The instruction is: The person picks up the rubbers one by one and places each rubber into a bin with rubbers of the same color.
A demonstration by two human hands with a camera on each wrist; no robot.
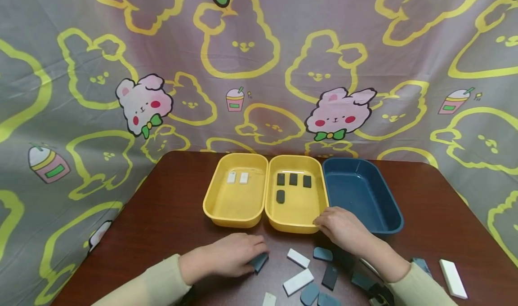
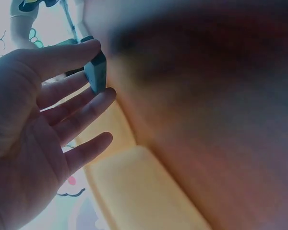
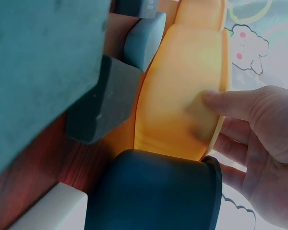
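My left hand (image 1: 236,255) pinches a blue-grey block (image 1: 259,262) just above the table. Thumb and fingertips meet its sides in the left wrist view, where the same block (image 2: 97,73) stands on edge and the little finger is extended. My right hand (image 1: 344,227) is at the near right corner of the middle yellow bin (image 1: 292,228). In the right wrist view its thumb lies on the outside of that bin's wall (image 3: 177,81), with the other fingers behind the rim, partly hidden. Several dark blocks (image 1: 293,179) lie inside this bin.
The left yellow bin (image 1: 234,221) holds two white blocks (image 1: 243,178). On the right stands a blue bin (image 1: 356,193). Loose white blocks (image 1: 298,282) and blue-grey blocks (image 1: 323,254) lie scattered on the brown table (image 1: 162,207) before the bins; a white block (image 1: 453,279) lies far right.
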